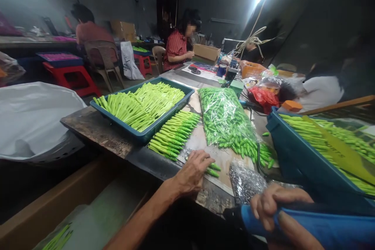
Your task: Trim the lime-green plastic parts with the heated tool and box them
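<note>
My left hand rests at the table's near edge, fingers bent over green asparagus-like spears whose tips stick out to its right. Most of their length is hidden under the hand. Just beyond it lies a neat row of similar spears, pale at the stalk and darker green at the tip. At lower right, my right hand is blurred, its fingers closed around a long blue object with a dark end, its kind unclear. A clear bag of green tips lies ahead, spilling loose tips toward me.
A blue tray of pale green stalks stands at left, and a blue crate of spears at right. Bubble wrap lies between my hands. A black cable runs beside the bag. Co-workers sit beyond.
</note>
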The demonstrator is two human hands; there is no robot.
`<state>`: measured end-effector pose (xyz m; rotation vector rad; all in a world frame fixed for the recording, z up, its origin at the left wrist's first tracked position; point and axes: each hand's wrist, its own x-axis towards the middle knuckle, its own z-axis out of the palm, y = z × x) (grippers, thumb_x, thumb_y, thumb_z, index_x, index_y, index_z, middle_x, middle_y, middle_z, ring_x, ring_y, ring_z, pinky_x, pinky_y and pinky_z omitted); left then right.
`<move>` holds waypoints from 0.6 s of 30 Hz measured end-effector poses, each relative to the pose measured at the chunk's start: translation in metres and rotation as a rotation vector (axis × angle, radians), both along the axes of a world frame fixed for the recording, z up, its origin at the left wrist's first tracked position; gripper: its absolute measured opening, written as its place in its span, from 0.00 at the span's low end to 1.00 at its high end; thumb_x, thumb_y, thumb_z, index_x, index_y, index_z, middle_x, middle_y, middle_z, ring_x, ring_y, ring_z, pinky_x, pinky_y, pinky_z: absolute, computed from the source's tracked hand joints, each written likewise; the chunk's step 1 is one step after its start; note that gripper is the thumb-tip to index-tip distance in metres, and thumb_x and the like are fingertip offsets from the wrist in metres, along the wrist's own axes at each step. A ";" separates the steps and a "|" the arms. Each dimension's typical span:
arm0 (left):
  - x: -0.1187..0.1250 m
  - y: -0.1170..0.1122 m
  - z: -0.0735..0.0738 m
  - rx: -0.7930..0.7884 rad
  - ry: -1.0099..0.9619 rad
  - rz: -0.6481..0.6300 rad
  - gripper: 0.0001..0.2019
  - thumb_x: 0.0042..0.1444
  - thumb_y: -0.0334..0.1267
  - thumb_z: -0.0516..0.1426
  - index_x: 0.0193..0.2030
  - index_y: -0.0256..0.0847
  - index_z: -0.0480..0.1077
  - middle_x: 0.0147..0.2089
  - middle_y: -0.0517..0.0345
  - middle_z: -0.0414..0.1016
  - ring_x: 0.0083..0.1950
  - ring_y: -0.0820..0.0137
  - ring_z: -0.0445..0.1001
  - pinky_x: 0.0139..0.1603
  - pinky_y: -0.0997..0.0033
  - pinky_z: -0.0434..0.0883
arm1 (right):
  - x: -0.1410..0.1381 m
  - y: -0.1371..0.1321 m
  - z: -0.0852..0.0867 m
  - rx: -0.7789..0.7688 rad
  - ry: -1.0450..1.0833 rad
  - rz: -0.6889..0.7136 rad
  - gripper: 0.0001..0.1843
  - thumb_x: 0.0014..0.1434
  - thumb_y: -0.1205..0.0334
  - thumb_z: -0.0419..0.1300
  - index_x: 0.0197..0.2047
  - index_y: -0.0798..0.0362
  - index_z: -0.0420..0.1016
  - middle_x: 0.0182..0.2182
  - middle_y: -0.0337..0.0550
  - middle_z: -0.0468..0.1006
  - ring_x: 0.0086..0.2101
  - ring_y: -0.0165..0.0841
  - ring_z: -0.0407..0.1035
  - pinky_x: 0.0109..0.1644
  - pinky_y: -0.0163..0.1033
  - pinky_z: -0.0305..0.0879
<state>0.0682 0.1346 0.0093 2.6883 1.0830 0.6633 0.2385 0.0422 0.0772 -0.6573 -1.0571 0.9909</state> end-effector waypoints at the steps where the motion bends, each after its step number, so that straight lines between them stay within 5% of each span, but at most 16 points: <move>1: -0.008 0.001 0.002 0.047 -0.066 0.031 0.25 0.41 0.20 0.50 0.49 0.37 0.65 0.48 0.49 0.68 0.51 0.65 0.64 0.55 0.64 0.63 | 0.000 0.003 -0.003 0.019 0.001 0.006 0.07 0.51 0.63 0.64 0.36 0.49 0.72 0.22 0.36 0.70 0.15 0.24 0.62 0.21 0.33 0.62; 4: -0.036 0.011 0.007 0.263 -0.094 0.215 0.19 0.45 0.20 0.49 0.45 0.37 0.67 0.44 0.49 0.69 0.47 0.63 0.66 0.49 0.63 0.68 | 0.000 0.009 -0.006 0.078 -0.030 0.041 0.08 0.51 0.62 0.62 0.37 0.50 0.71 0.23 0.36 0.70 0.15 0.24 0.61 0.21 0.33 0.62; 7: -0.059 0.025 0.009 0.321 -0.021 0.281 0.15 0.50 0.21 0.49 0.41 0.37 0.69 0.41 0.48 0.67 0.45 0.61 0.65 0.45 0.59 0.68 | -0.004 0.008 -0.003 0.032 -0.026 0.032 0.08 0.51 0.66 0.60 0.37 0.50 0.70 0.26 0.38 0.69 0.19 0.25 0.63 0.25 0.34 0.63; 18: -0.080 0.046 0.017 0.260 0.165 0.203 0.13 0.50 0.20 0.48 0.35 0.38 0.69 0.40 0.51 0.68 0.44 0.61 0.62 0.41 0.62 0.62 | -0.021 0.036 0.011 0.033 0.053 -0.168 0.07 0.50 0.70 0.60 0.34 0.53 0.68 0.23 0.35 0.69 0.21 0.26 0.62 0.28 0.35 0.61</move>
